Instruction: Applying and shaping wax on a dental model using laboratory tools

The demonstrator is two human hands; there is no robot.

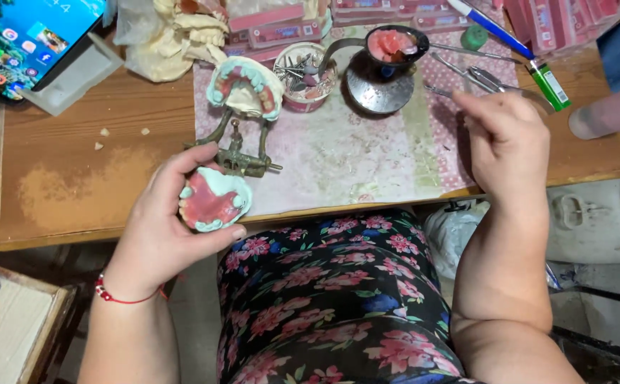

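Left hand: my left hand (171,220) curls around a denture model (214,200), thumb under its near edge and fingers over the far rim, so the pink wax side faces up toward me where I can look at it.

Denture model: a pink base ringed in pale mint plaster; I hold it just off the near edge of the wooden table (75,178), above my lap, touching the foot of the articulator.

Right hand: my right hand (505,139) hovers over the right side of the cloth, fingers bent and pinched loosely together. I cannot tell whether something thin sits between the fingertips.

Metal instruments: slim hand tools (477,75) lie fanned out just beyond my right fingers, handles toward me, within easy reach.

Articulator: the metal hinge frame (242,153) stands on the cloth with the other cast (244,87), mint and pink, mounted at its top, tipped back so the teeth show.

Work cloth: a stained patterned mat (345,153) covers the middle of the table, keeping wax and plaster off the wood.

Wax dish: a small round pan holding pink wax (394,44) sits raised over a round metal base (379,89).

Bur cup: a cup of small bits (305,78) stands between cast and dish.

Phone: a lit smartphone (29,39) leans at the far left corner, away from the mess.

Lighter: a green lighter (550,84) lies at the right, near the dish.
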